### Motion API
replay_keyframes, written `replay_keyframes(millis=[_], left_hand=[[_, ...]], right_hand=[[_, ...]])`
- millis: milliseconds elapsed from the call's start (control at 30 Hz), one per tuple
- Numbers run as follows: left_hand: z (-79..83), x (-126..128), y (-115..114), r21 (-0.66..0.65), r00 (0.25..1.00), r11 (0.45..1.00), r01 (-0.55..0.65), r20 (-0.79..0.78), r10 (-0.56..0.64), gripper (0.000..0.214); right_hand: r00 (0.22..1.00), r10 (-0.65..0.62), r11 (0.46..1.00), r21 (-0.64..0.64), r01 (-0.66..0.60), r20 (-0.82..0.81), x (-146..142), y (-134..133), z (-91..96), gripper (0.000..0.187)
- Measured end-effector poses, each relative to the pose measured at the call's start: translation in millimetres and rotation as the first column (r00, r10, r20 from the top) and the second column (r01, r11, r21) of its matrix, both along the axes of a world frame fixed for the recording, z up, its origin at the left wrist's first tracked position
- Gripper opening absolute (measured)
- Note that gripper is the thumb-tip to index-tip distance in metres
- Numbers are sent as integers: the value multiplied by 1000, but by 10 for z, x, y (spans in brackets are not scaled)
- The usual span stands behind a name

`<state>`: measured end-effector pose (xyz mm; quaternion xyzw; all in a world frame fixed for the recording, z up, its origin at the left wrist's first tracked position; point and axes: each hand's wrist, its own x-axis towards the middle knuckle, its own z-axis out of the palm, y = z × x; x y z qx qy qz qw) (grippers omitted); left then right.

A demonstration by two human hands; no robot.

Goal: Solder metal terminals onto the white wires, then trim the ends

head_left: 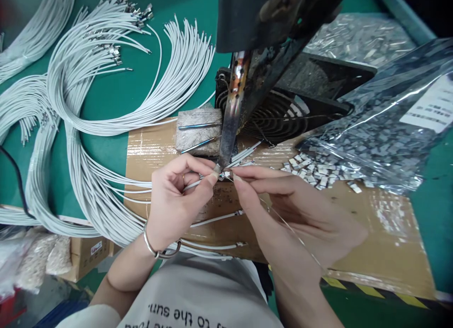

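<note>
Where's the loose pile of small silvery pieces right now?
In the head view, the pile lies right of centre on the brown cardboard, between the shiny plastic bag and the right hand.

Smooth plastic covers the wires (106,125); the bag (406,85) is glossy plastic, the bracelet (157,255) polished metal, the cardboard (375,257) patchily shiny.

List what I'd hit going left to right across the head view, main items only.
Black cord → left hand → upright metal tube → right hand → white label on the plastic bag.
</note>
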<state>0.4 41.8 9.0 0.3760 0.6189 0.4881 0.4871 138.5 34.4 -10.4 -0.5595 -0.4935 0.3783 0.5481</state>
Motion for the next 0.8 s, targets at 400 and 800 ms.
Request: replay_keyframes(millis=[400,800], left_hand=[[-16,11,-21,-19,1000,1000,20,17,-20,14],[-64,2,-230,-48,999,997,53,4,-53,12]], right_hand=[[996,87,994,66,-87,10,79,-23,-126,17],[972,158,987,-3,-160,172,143,-97,-182,17]])
